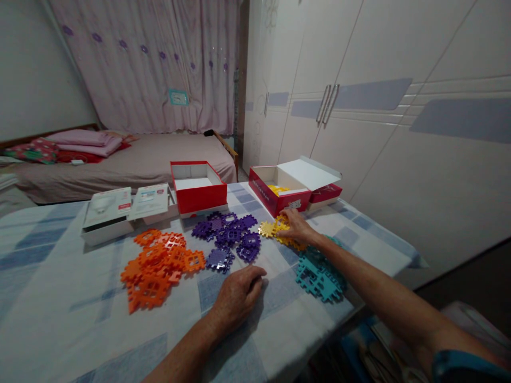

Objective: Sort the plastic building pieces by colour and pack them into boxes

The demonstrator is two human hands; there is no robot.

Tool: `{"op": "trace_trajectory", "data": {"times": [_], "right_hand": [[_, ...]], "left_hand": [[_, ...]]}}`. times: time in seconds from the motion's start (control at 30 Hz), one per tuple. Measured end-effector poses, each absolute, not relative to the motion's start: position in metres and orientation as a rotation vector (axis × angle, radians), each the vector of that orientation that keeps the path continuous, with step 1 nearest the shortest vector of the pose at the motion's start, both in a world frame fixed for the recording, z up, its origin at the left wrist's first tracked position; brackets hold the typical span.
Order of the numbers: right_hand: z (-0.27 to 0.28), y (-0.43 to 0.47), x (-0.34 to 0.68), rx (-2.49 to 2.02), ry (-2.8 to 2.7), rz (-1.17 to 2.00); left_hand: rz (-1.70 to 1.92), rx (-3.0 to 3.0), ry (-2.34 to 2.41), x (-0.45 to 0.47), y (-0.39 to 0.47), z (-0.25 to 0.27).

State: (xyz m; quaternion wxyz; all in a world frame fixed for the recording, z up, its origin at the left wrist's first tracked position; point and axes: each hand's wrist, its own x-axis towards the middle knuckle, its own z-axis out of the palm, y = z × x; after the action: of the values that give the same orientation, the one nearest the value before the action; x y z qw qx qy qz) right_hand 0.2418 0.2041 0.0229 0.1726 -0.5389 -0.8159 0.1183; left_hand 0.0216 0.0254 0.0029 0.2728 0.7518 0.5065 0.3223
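Flat yellow plastic pieces with toothed edges point(280, 222): they lie in a small pile on the surface point(91, 287), partly under the right hand point(297, 226) and near the open maroon cardboard box point(265, 190).
Right hand: it reaches over this pile, with the fingers bent down on it; whether they already grip a piece, I cannot tell.
Left hand point(238, 293): it rests on the surface near the purple toothed plastic pieces point(232, 234), the fingers loosely curled; its inside is hidden, so I cannot tell if it holds something.
Maroon box: its lid stands open, and more yellow pieces show inside.
Orange and teal toothed plastic pieces: the orange pieces point(157, 266) lie left of the purple, the teal pieces point(317, 276) beside the right forearm.
Yellow step: in my judgement, these pieces are being gathered or arranged.
Right fingers' next need: probably a firm hold, without disturbing the neighbouring piles.
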Motion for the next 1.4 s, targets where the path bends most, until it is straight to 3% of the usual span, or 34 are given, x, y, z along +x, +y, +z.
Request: {"op": "trace_trajectory", "data": {"times": [0.4,0.63,0.8,0.93,1.03,1.23,1.4], "right_hand": [[0.032,0.205,0.245,-1.259,-1.854,0.568],[0.088,0.236,0.243,-1.098,-1.474,0.806],[0.136,0.296,0.214,-1.250,-1.320,0.616],[0.136,0.301,0.211,-1.381,-1.266,0.445],[0.115,0.272,0.229,-1.410,-1.394,0.367],[0.074,0.211,0.273,-1.677,-2.439,0.483],[0.058,0.200,0.275,-1.832,-2.612,0.534]], "left_hand": [[0.883,2.018,1.356,0.022,0.026,0.003],[0.859,2.002,1.362,0.022,0.024,0.005],[0.853,2.014,1.358,0.021,0.025,0.003],[0.868,2.019,1.356,0.022,0.025,0.003],[0.874,2.019,1.357,0.023,0.025,0.004],[0.873,2.031,1.356,0.022,0.026,-0.001],[0.860,2.050,1.357,0.021,0.027,-0.002]]}}
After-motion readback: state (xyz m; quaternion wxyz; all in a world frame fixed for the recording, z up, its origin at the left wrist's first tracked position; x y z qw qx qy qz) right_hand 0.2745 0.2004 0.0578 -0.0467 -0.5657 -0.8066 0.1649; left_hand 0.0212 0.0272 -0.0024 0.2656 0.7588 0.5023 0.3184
